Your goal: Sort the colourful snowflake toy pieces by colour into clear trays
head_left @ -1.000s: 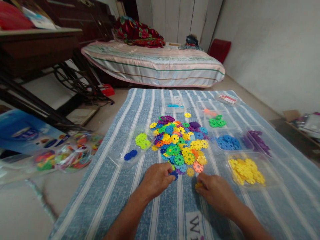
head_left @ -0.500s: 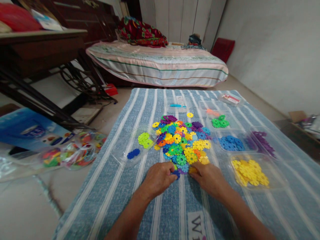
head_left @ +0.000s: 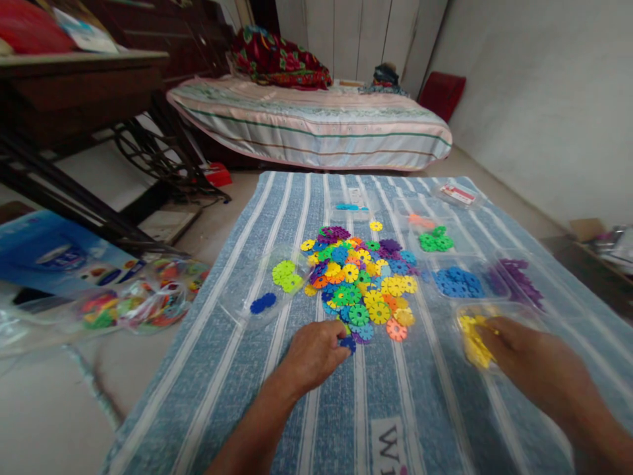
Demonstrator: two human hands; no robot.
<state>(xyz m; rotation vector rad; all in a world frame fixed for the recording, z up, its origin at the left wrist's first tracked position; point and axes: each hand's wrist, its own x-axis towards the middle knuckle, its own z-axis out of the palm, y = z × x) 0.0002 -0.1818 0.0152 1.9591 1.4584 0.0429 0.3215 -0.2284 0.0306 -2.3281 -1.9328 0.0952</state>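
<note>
- A blue-and-white striped cloth (head_left: 297, 396) covers the floor, and all the pieces lie on it.
- A heap of mixed-colour plastic discs (head_left: 361, 284) sits in the middle of the cloth.
- Clear trays stand to the right of the heap: one of blue discs (head_left: 457, 282), one of purple discs (head_left: 519, 280), one of green discs (head_left: 434, 241).
- The tray of yellow discs (head_left: 472, 343) lies nearest, at the right.
- The right hand (head_left: 537, 366) hangs over this tray, fingers curled down among the yellow discs; its grip is blurred, so I cannot tell what it has.
- The left hand (head_left: 311, 356) rests at the heap's near edge, fingers pinched on a dark blue disc (head_left: 347, 342).
</note>
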